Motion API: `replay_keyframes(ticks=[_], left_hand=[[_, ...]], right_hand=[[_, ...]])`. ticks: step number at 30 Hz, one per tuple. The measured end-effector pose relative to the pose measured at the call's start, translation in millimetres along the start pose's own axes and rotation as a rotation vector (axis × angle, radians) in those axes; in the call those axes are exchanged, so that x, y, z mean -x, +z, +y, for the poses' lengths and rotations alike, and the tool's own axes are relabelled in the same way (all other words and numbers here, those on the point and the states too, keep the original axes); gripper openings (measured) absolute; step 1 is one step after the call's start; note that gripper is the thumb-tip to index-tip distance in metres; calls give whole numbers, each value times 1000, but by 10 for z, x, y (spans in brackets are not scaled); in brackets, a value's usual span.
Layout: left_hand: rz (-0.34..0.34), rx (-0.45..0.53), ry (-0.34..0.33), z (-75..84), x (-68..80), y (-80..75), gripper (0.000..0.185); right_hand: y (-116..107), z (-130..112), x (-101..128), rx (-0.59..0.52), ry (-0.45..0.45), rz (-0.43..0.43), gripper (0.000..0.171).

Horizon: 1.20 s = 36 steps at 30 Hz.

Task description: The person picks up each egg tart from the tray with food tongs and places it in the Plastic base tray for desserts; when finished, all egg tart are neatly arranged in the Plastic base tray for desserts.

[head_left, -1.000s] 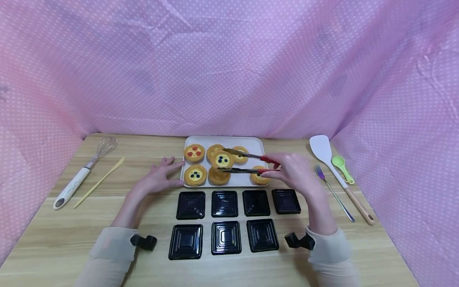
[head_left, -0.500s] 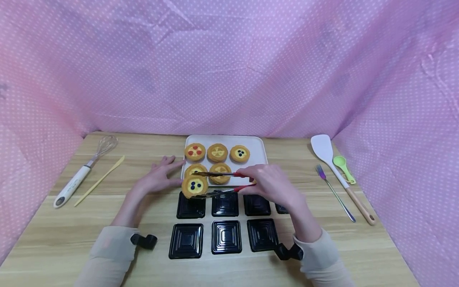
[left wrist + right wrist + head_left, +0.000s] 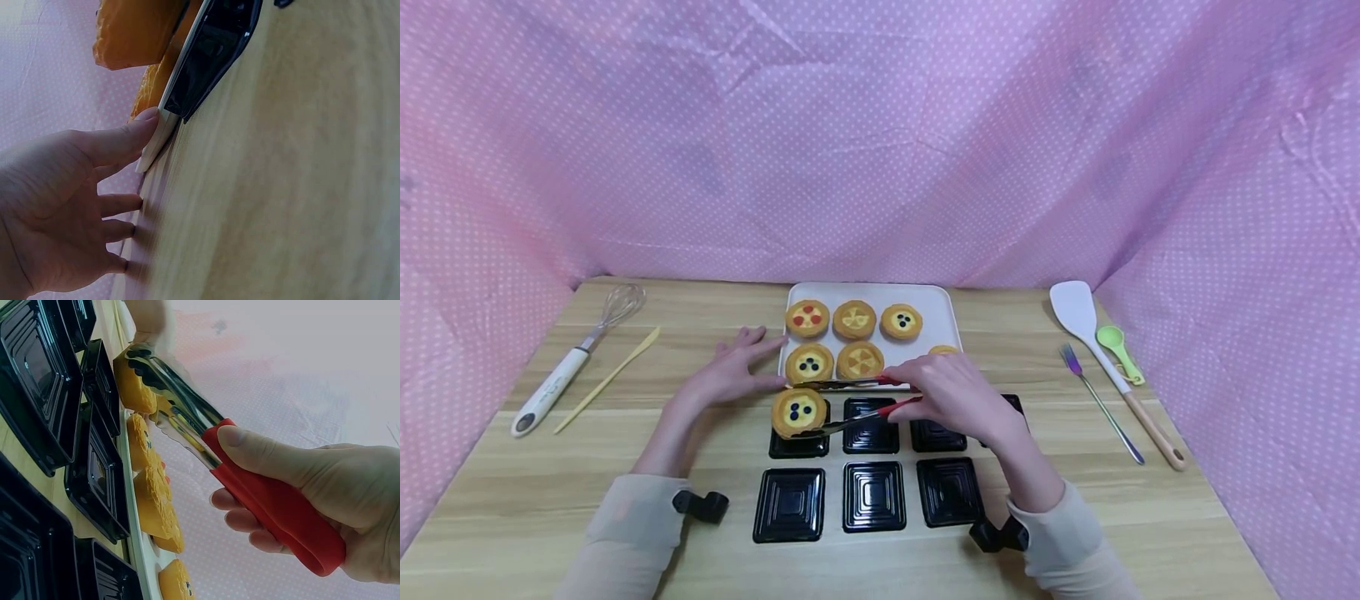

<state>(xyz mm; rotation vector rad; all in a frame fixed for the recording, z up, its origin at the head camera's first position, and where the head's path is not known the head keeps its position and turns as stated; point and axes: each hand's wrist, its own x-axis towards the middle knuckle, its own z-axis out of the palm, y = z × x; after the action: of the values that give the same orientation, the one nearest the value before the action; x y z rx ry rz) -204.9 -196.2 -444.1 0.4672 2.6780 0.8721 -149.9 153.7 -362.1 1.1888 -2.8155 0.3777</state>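
Observation:
My right hand (image 3: 953, 393) grips tongs with red handles (image 3: 269, 503) and dark metal tips. Between the tips is a round egg tart (image 3: 799, 413) with dark berries, close over the far-left black square tray (image 3: 800, 450), which it partly covers. My left hand (image 3: 733, 372) has its fingers spread; its thumb touches the left edge of the white tray (image 3: 937, 310), as the left wrist view shows. Several other tarts lie on that tray, among them one topped with red fruit (image 3: 807, 319) and one with a pale pattern (image 3: 854, 320). The right hand hides part of another tart (image 3: 943, 350).
More black square trays (image 3: 874, 497) stand in two rows before the white tray. To the left lie a whisk (image 3: 580, 354) and a thin yellow stick (image 3: 608, 380). A white spatula (image 3: 1090, 342), a small fork (image 3: 1097, 400) and a green spoon (image 3: 1117, 352) lie at right.
My right hand has carried the berry tart in the tongs from over the white tray leftward and toward me, down to the far-left black tray. The left hand has stayed at the tray edge.

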Motion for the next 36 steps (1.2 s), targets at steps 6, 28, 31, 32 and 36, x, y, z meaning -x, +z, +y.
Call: replay_keyframes(ticks=[6,28,31,32,36], left_hand=[[-6,4,1,-13,7,-5,80],[-8,1,7,-38,10,-11,80],[-7,0,7,-38,12,-6,80],[-6,1,5,-37,10,-4,79],[-5,6,7,-30,13,-2,80]], right_hand=[[-1,-24,-2,9,16,-35,41],[47,-39,-11,-4,19,-45,43],[51,-42,-11,-4,20,-47,42],[53,-43,-11,-4,20,-46,42],[58,-44,-14,-8,17,-47,42]])
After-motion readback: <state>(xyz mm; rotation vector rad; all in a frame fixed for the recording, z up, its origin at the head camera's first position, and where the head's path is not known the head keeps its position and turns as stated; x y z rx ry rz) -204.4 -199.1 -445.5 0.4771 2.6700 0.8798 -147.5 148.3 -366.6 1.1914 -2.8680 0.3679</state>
